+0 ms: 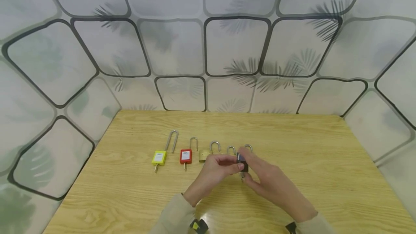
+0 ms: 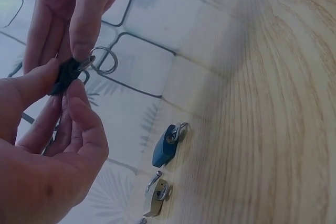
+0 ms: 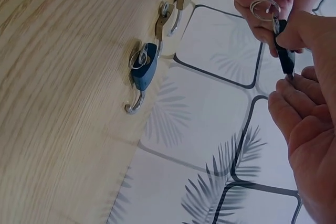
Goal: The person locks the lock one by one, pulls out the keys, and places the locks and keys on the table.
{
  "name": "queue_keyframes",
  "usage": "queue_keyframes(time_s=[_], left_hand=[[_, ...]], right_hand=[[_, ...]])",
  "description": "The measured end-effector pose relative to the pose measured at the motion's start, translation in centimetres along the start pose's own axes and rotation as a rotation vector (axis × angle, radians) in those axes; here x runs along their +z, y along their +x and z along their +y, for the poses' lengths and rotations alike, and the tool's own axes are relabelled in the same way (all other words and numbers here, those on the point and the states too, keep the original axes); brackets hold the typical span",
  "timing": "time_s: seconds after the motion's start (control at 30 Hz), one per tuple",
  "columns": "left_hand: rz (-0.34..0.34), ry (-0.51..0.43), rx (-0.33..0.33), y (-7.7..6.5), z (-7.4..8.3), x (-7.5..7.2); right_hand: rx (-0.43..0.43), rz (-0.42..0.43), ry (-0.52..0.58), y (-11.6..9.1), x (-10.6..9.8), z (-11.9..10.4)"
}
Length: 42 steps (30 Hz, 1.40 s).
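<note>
A small black padlock [image 1: 242,163] is held up between both hands, above the row of padlocks on the table. My left hand [image 1: 216,172] pinches its body between thumb and fingers. From the other side, my right hand [image 1: 271,180] holds it too, its thumb by the key end and its fingertips at the opposite end. A key ring [image 3: 262,9] hangs from the padlock's key end, also seen in the left wrist view. Fingers mostly cover the shackle, so its position cannot be made out.
On the wooden table [image 1: 136,198], a yellow padlock [image 1: 159,158], a red padlock [image 1: 186,156], brass padlocks [image 1: 205,155] [image 3: 164,20] and a blue padlock [image 3: 144,67] stand in a row, keys inserted, shackles raised. Behind hangs a patterned backdrop [image 1: 237,46].
</note>
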<state>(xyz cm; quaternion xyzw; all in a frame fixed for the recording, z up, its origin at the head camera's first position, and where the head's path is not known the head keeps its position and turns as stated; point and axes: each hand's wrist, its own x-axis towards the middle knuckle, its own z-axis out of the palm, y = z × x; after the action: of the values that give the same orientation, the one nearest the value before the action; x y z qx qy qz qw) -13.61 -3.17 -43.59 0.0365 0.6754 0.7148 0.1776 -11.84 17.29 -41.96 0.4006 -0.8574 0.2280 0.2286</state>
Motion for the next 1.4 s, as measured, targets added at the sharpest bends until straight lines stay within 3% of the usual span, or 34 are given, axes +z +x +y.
queue_keyframes(time_s=[0.23, 0.4, 0.5, 0.6, 0.77, 1.23, 1.4], left_hand=[[0.051, -0.002, -0.004, 0.3, -0.1, -0.5], [0.059, -0.005, 0.003, 0.4, -0.1, -0.8], [0.057, -0.012, 0.008, 0.4, -0.2, -0.8], [0.056, -0.017, 0.016, 0.5, -0.1, -0.8], [0.054, -0.018, 0.023, 0.6, -0.1, -0.6], [0.029, -0.027, 0.062, 0.6, 0.0, -0.2], [0.027, -0.022, 0.081, 0.6, 0.1, 0.0]], right_hand=[[0.054, 0.037, 0.037, -1.2, -0.5, 0.6], [0.082, 0.087, 0.173, -2.2, 0.2, 0.7], [0.154, 0.082, 0.292, -2.6, 0.7, 0.5], [0.284, 0.046, 0.388, -2.7, 1.2, 0.0], [0.456, -0.012, 0.477, -2.6, 1.6, -0.6], [0.654, 0.018, 0.576, -1.3, 2.1, -1.6], [0.753, -0.004, 0.688, -1.1, 2.2, -1.7]])
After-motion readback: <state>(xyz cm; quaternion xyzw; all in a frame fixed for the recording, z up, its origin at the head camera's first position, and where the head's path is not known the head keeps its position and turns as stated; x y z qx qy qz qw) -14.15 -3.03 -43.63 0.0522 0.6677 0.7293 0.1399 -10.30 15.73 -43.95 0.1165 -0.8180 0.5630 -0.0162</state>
